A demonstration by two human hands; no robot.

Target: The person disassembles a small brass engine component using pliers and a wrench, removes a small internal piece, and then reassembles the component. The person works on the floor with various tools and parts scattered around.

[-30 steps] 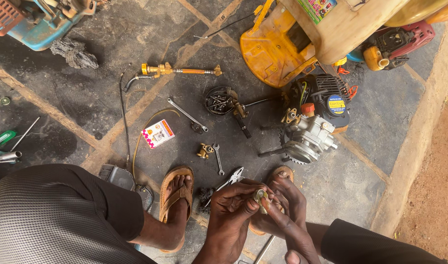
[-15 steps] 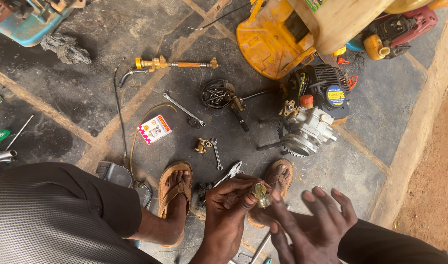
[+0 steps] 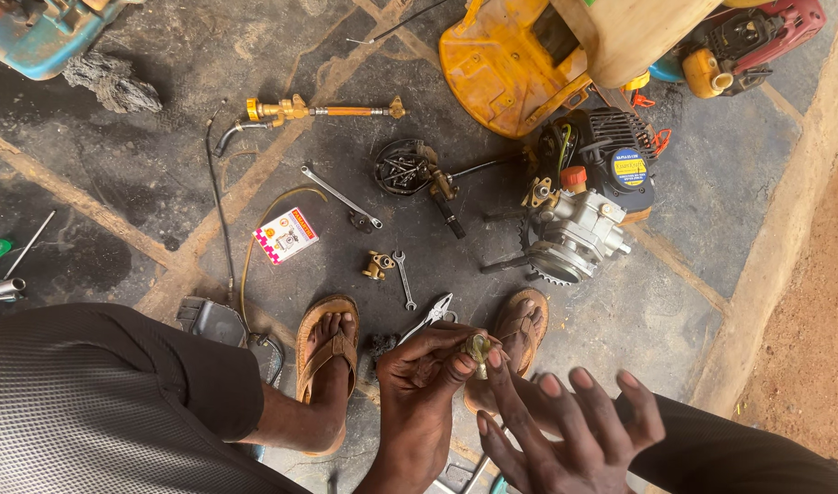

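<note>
Your left hand [image 3: 428, 366] pinches a small brass fitting [image 3: 478, 349] between thumb and fingertips, held above your sandalled feet at the near edge of the scene; your right hand [image 3: 565, 430] is spread, fingers apart, one fingertip at the fitting and gripping nothing; a slip from that light pinch could, I judge, send it down among the pliers [image 3: 428, 316], spanner [image 3: 403, 279] and the other brass piece [image 3: 377, 265] just beyond; oily fingers would cause it.

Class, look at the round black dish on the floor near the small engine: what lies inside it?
Inside the round black dish lies a heap of small screws. Whatever sits beneath that heap is covered and cannot be seen.
</note>
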